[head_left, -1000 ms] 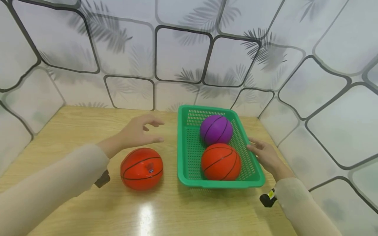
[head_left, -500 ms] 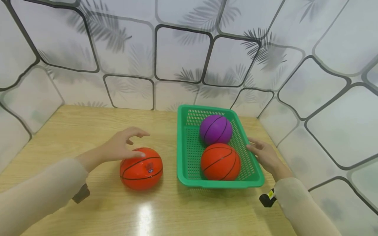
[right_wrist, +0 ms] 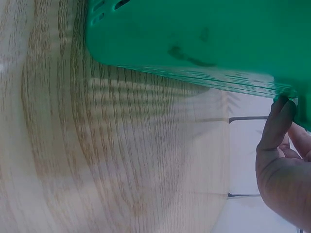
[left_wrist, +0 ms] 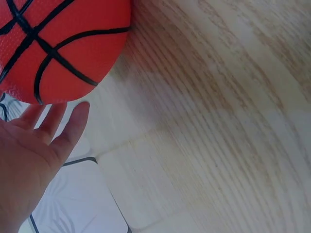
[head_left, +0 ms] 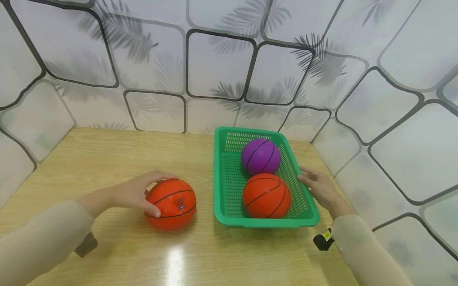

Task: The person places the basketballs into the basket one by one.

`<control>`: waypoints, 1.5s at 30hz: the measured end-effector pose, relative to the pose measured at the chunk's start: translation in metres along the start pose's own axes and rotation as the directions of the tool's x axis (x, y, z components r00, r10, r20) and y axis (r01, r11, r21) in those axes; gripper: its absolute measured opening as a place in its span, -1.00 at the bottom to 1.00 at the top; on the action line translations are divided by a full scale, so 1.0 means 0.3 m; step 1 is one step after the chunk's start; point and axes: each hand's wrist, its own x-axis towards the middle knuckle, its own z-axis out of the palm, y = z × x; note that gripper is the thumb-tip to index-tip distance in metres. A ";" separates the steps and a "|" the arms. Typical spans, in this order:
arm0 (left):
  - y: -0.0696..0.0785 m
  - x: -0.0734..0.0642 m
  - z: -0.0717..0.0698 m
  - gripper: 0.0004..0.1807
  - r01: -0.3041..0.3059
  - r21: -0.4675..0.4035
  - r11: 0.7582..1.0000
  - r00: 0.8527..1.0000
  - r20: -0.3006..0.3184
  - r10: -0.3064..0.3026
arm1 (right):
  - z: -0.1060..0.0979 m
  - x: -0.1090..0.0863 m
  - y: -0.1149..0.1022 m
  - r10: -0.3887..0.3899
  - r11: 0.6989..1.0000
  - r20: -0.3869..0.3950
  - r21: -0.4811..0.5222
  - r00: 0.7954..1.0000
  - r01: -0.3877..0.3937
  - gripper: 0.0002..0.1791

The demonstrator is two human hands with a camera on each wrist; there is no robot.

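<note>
A red toy basketball (head_left: 177,206) with black lines rests on the table. My left hand (head_left: 136,192) grips it from the left, with the thumb across its front and the fingers over its far top. In the left wrist view, the left fingers (left_wrist: 70,128) meet the edge of the red ball (left_wrist: 73,53). A green plastic basket (head_left: 222,198) stands right of centre. My right hand (head_left: 322,190) holds the right rim, and its fingers (right_wrist: 279,116) bend against the underside of the rim. Inside lie a purple ball (head_left: 260,157) and another red ball (head_left: 266,196), side by side.
The pale wooden table (head_left: 107,155) ends at a patterned wall (head_left: 154,111) behind it and on both sides. The right wall is close to my right arm. Bare tabletop separates the loose ball from the basket.
My left hand has moved left and down, from above the table onto the loose red ball, and taken hold of it. My right hand stays at the basket rim.
</note>
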 end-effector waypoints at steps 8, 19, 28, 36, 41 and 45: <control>-0.009 0.003 0.008 -0.04 -0.007 0.023 1.000 1.000 -0.001 0.007 | -0.003 0.001 0.002 -0.001 1.000 -0.003 -0.001 1.000 0.001 -0.30; 0.012 0.007 -0.020 -0.17 0.078 0.061 0.995 0.996 -0.048 -0.076 | -0.005 0.006 0.008 -0.012 1.000 0.012 0.005 1.000 0.012 -0.29; 0.057 0.043 -0.103 -0.20 0.132 0.078 0.988 0.990 -0.061 -0.127 | -0.006 0.003 0.005 -0.017 1.000 0.013 0.001 1.000 0.017 -0.31; 0.112 0.091 -0.170 -0.19 0.153 0.079 0.985 0.985 -0.087 -0.146 | -0.008 0.007 0.006 -0.004 1.000 0.002 -0.002 1.000 0.004 -0.32; 0.148 0.134 -0.209 -0.20 0.146 0.082 0.986 0.987 -0.078 -0.139 | -0.007 0.004 0.002 -0.002 1.000 0.003 -0.004 1.000 0.002 -0.33; 0.180 0.180 -0.230 -0.22 0.139 0.080 0.987 0.989 -0.066 -0.134 | -0.004 0.001 -0.002 -0.003 1.000 0.001 -0.004 1.000 0.003 -0.33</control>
